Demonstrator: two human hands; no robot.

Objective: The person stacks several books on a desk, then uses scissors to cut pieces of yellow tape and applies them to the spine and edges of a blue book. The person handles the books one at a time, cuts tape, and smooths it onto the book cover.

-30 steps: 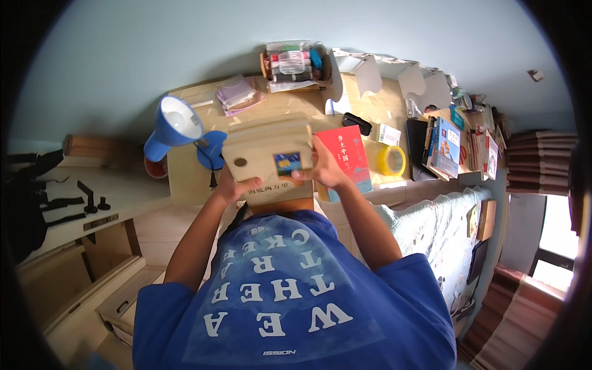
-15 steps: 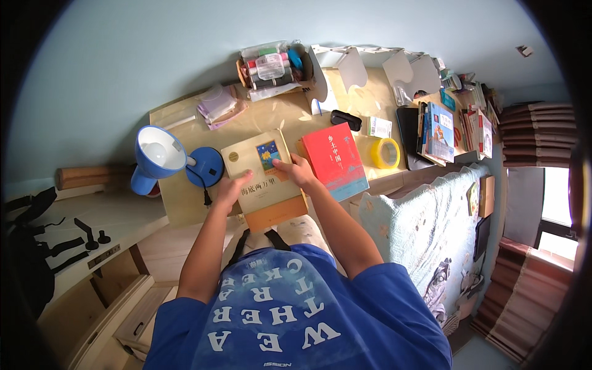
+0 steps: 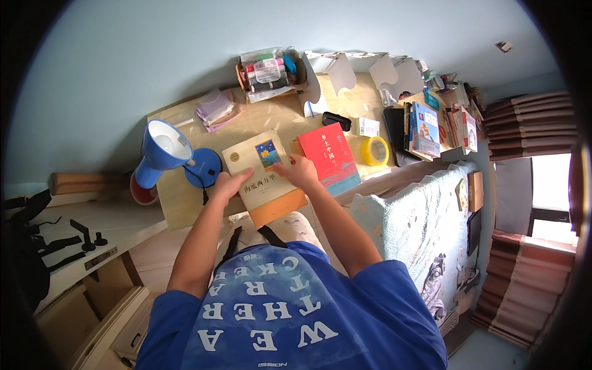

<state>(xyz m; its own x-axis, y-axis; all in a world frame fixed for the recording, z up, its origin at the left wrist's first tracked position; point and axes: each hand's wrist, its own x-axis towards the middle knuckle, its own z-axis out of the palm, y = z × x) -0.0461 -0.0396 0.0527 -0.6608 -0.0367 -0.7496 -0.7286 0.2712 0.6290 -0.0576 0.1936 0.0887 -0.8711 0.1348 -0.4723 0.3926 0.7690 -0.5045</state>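
Two-handed hold on a cream book point(image 3: 262, 184) with an orange band point(image 3: 277, 208) across its lower end. The book lies face up, slightly turned, at the near edge of the worktop point(image 3: 246, 131), its banded end reaching toward the person's lap; from where I stand, I cannot tell whether its back rests on the surface. Left hand point(image 3: 229, 185): clamped on the book's left side, thumb over the cover, the other fingers mostly hidden. Right hand point(image 3: 302, 173): thumb near the small blue picture point(image 3: 268, 153) on the cover, fingers closed on the right side. Neighbours: a red book point(image 3: 334, 155) just beside the right hand; the round blue foot point(image 3: 205, 165) of a lamp point(image 3: 165, 147) near the left.

Handling, as judged by eye: probably of modest weight, firm as a closed block but more flexible at the cover and corners. The cover may be smooth enough to slip under a light touch, and the pages could fan if the cover alone is pinched. Creasing seems a likelier harm than breakage. Best hold: both long sides, about midway, thumbs above and fingers beneath, pressing the full thickness together.
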